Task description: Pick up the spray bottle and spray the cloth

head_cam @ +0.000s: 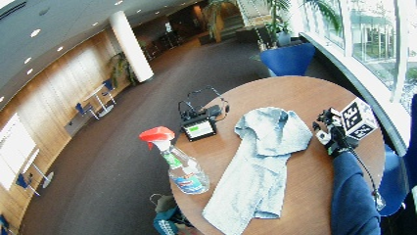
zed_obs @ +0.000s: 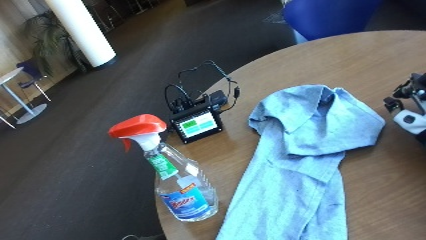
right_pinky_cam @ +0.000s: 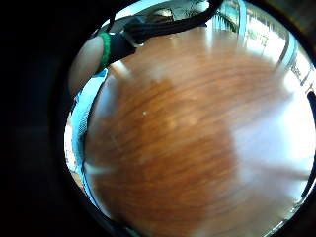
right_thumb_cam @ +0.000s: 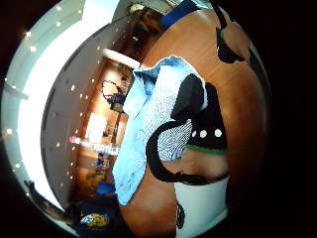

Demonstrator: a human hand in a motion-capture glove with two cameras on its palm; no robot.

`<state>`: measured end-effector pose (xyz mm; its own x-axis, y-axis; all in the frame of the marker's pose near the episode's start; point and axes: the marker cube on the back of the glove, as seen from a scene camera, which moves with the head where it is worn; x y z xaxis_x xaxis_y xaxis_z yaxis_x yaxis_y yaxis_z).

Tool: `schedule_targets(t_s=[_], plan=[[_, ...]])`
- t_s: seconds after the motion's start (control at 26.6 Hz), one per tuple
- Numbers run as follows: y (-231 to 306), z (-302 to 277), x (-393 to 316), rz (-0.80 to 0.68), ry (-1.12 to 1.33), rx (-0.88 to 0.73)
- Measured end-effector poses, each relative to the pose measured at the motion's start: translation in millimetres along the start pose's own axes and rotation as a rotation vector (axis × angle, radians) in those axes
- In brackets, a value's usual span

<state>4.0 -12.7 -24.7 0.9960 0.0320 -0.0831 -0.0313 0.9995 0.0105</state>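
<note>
Clear plastic spray bottle, part-filled and probably light, is best gripped at its neck; at three o'clock past the cloth, the hand's finger state cannot be told.

The round table is warm brown wood with a fine grain and a smooth, slightly glossy top that catches the window light. The cloth is soft, matt pale-blue woven fabric, rumpled into folds. The spray bottle is clear glossy plastic with a paper-looking label and what seems a smooth orange-red plastic trigger head.
</note>
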Motion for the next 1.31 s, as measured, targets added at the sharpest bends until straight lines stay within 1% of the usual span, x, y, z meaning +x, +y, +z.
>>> schedule_targets(t_s=[0.23, 0.38, 0.49, 0.68, 0.9, 1.01, 1.31], plan=[[-29, -28, -9, -0.042, -0.01, 0.019], [-40, -37, -20, -0.045, -0.074, 0.052], [-37, -28, -35, -0.049, -0.136, 0.054], [-43, -12, -81, -0.099, -0.214, 0.03], [-60, -18, -123, -0.151, -0.252, 0.021], [-63, -22, -139, -0.147, -0.299, 0.021], [-54, -2, -168, -0.132, -0.411, -0.045]])
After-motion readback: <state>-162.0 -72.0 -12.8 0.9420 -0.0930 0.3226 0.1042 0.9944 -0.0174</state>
